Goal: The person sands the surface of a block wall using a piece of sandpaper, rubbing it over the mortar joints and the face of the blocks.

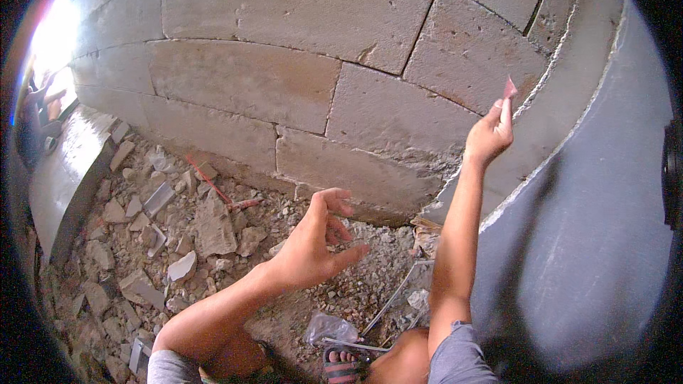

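Observation:
My right hand (489, 135) reaches up to the right side of the block wall (249, 85). It pinches a small reddish, pointed flat piece (510, 89), whose exact kind I cannot make out. The piece is close to the rough edge of a smooth grey strip (562, 117) that runs down between the blocks and a dark grey wall (605, 227). Lower down, in front of the bottom row of blocks, hovers my left hand (313, 238). Its fingers are loosely bent and apart, with nothing in them.
Broken rubble (213, 224) covers the ground along the wall's foot, with an orange-red strip (206, 179) among it. Near my sandalled foot (341, 366) lie a clear plastic bag (331, 329) and a thin pale strip (391, 299). A person (43, 110) is at the far left.

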A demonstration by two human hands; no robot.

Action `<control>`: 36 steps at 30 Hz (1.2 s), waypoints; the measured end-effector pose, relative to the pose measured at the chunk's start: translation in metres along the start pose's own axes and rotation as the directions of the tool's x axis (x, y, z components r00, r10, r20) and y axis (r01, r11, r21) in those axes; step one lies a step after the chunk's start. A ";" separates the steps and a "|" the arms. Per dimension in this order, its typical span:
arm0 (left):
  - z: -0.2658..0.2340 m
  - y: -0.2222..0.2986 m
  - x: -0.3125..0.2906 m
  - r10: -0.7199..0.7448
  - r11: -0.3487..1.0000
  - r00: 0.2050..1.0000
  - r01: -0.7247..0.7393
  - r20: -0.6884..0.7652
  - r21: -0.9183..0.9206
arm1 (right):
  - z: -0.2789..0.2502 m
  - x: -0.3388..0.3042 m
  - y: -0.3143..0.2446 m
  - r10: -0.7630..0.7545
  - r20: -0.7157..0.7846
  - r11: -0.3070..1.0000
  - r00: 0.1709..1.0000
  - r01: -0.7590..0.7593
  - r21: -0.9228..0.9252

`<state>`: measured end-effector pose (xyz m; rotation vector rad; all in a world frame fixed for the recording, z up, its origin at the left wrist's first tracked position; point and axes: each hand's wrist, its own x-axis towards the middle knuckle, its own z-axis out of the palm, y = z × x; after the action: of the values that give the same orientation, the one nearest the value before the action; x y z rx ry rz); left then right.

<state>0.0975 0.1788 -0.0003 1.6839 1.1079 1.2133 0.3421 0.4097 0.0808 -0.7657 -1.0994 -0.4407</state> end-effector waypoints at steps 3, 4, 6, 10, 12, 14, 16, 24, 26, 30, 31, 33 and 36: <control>0.002 -0.004 0.001 0.035 0.999 0.999 -0.036 0.025 0.035 | 0.015 -0.012 -0.018 -0.070 0.073 0.998 0.995 0.069 0.014; 0.001 -0.008 0.001 0.030 0.999 0.999 -0.031 0.026 0.037 | 0.020 -0.020 -0.026 -0.143 0.097 0.989 0.985 0.139 0.040; 0.001 -0.012 0.001 0.052 0.998 0.997 -0.054 0.056 0.039 | 0.031 -0.047 -0.014 -0.188 0.228 0.981 0.955 0.192 0.006; 0.003 -0.009 0.001 0.055 0.996 0.997 -0.058 0.051 0.073 | 0.041 -0.098 0.001 -0.320 0.494 0.933 0.809 0.359 0.018; 0.000 -0.011 0.000 0.044 0.990 0.996 -0.054 0.075 0.129 | 0.041 -0.104 0.002 -0.316 0.528 0.935 0.788 0.352 0.035; -0.001 -0.017 0.001 0.076 0.982 0.994 -0.088 0.082 0.165 | 0.038 -0.098 0.018 -0.328 0.413 0.935 0.850 0.354 0.015; -0.002 -0.019 0.000 0.103 0.973 0.992 -0.117 0.078 0.198 | 0.032 -0.080 0.018 -0.257 0.289 0.955 0.922 0.288 -0.071; -0.003 -0.039 0.004 -0.127 0.898 0.917 -0.056 0.379 0.436 | 0.021 -0.106 0.026 -0.361 0.485 0.923 0.796 0.380 0.063; -0.004 -0.061 -0.002 -0.300 0.796 0.841 -0.039 0.450 0.604 | 0.017 -0.097 0.021 -0.348 0.507 0.926 0.789 0.372 0.056; -0.004 -0.084 -0.010 -0.407 0.701 0.615 -0.263 0.675 0.662 | 0.004 -0.056 0.033 -0.080 0.218 0.992 0.973 0.100 -0.082; -0.004 -0.068 -0.006 -0.526 0.704 0.569 -0.125 0.632 0.699 | -0.002 -0.040 0.033 -0.122 0.121 0.987 0.985 0.133 -0.087; -0.006 -0.060 -0.005 -0.508 0.717 0.618 -0.083 0.600 0.692 | -0.014 -0.019 0.039 -0.109 -0.037 0.989 0.993 0.105 -0.107; -0.008 -0.060 -0.005 -0.446 0.735 0.671 -0.102 0.592 0.670 | -0.040 0.001 0.054 -0.048 -0.222 0.953 0.974 -0.022 -0.302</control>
<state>0.0762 0.1942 -0.0548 2.2027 1.1871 -0.1271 0.4030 0.4165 0.0543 -0.9516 -0.8310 -0.7021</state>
